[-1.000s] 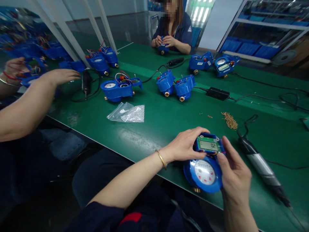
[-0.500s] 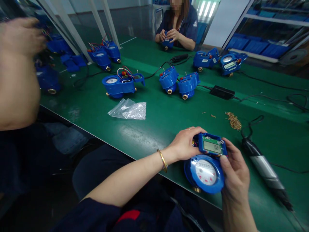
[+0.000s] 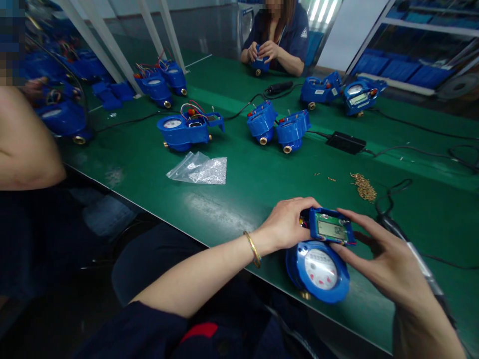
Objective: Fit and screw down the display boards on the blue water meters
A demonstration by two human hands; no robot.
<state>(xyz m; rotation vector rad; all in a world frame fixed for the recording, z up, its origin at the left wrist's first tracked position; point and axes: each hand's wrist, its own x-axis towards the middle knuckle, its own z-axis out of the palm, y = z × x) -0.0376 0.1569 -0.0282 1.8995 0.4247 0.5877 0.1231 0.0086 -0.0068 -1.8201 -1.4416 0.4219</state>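
Note:
A blue water meter [image 3: 318,271] with a round white dial rests near the table's front edge. On its far side is a blue display housing [image 3: 333,227] with a green circuit board and a small LCD screen. My left hand [image 3: 286,222], a gold bangle on its wrist, is closed on the housing's left end, where a bit of wiring shows. Thumb and forefinger of my right hand [image 3: 385,252] pinch the housing's right end from near and far sides; its other fingers are partly hidden.
Right of the meter lie an electric screwdriver [image 3: 422,264] and a pile of brass screws [image 3: 362,187]. A plastic bag [image 3: 207,169] lies left. More meters [image 3: 292,129] and a black adapter [image 3: 346,142] stand farther back. Co-workers [image 3: 279,47] sit opposite and at left.
My right hand has shifted right, its wrist swinging outward, and now spans the housing's end. The housing tilts slightly more. My left hand stays put. The left co-worker's arm has lowered.

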